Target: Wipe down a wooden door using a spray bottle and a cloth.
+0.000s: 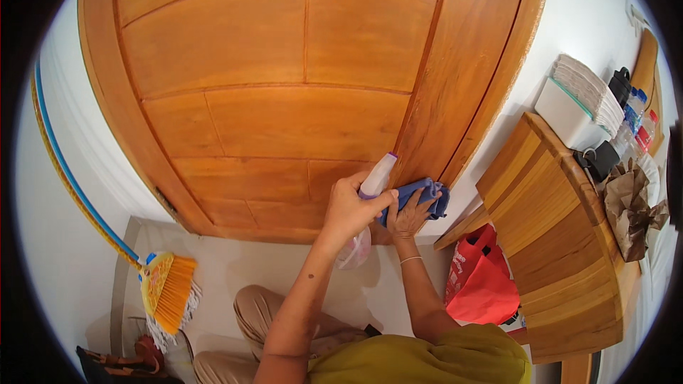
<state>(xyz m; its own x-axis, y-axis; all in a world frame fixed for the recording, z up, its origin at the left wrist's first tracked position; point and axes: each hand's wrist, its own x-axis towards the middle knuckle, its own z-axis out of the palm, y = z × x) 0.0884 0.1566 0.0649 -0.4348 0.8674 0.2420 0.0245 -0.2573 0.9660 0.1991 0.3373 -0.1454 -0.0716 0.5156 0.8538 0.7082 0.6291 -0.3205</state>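
My left hand (pixel 346 206) is closed around the neck of a spray bottle with a white and purple head (pixel 378 176). Its clear, pinkish body (pixel 354 250) shows below my wrist, partly hidden by it. Just to the right, my right hand (pixel 407 217) holds a folded blue cloth (pixel 427 193) against the lower right part of the wooden door (pixel 284 124). The cloth bunches up beyond my fingers, near the door's edge and frame. The spray head overlaps the cloth's left side in view.
A striped wooden cabinet (pixel 551 242) stands at right, with a white tissue box (pixel 565 114), bottles (pixel 629 124) and a crumpled brown paper bag (pixel 627 206) on top. A red bag (pixel 480 281) sits beside it. An orange broom (pixel 171 291) leans at the left wall.
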